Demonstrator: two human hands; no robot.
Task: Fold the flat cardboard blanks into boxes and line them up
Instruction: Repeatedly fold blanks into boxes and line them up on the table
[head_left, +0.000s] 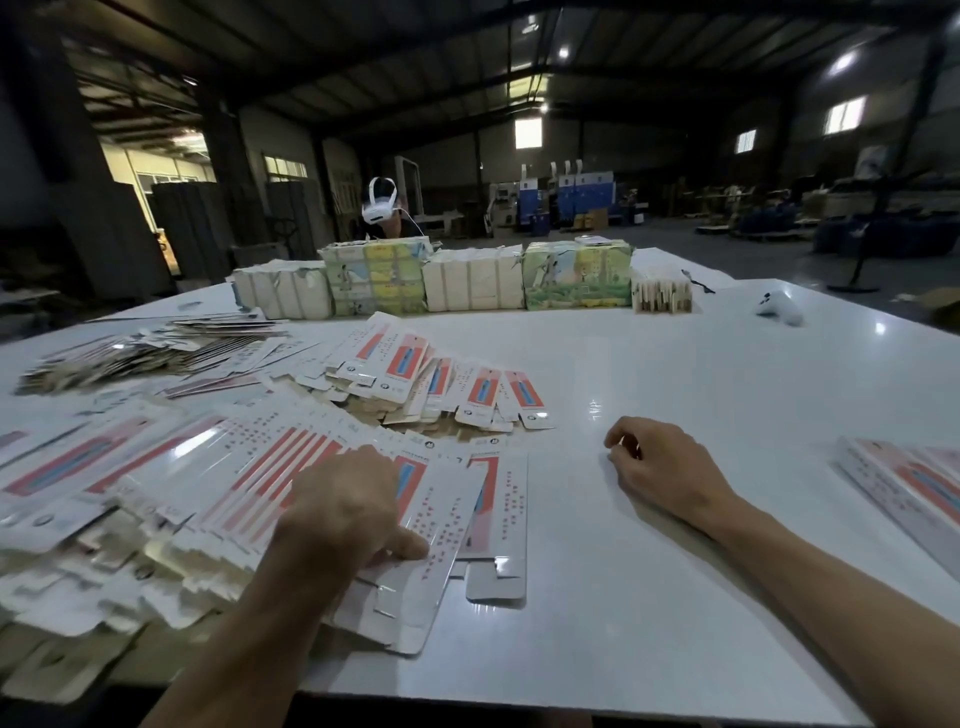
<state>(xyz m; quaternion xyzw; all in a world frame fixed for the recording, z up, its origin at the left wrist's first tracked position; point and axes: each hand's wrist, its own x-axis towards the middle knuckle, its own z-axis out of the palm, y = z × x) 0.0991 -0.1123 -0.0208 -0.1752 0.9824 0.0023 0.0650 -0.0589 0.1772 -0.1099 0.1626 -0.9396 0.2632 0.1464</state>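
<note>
A wide spread of flat white-and-red cardboard blanks covers the left half of the white table. My left hand lies on the right end of the spread, thumb pressed on the top blank, which slants toward the near edge. Whether the fingers grip it I cannot tell. Another single blank lies flat just right of it. My right hand rests on bare table with its fingers curled, nothing in it. Folded boxes lie at the right edge.
A second heap of blanks sits mid-table, and a fanned stack lies far left. Wrapped bundles form a row across the far side. A white controller rests far right. A person wearing a headset stands behind the bundles.
</note>
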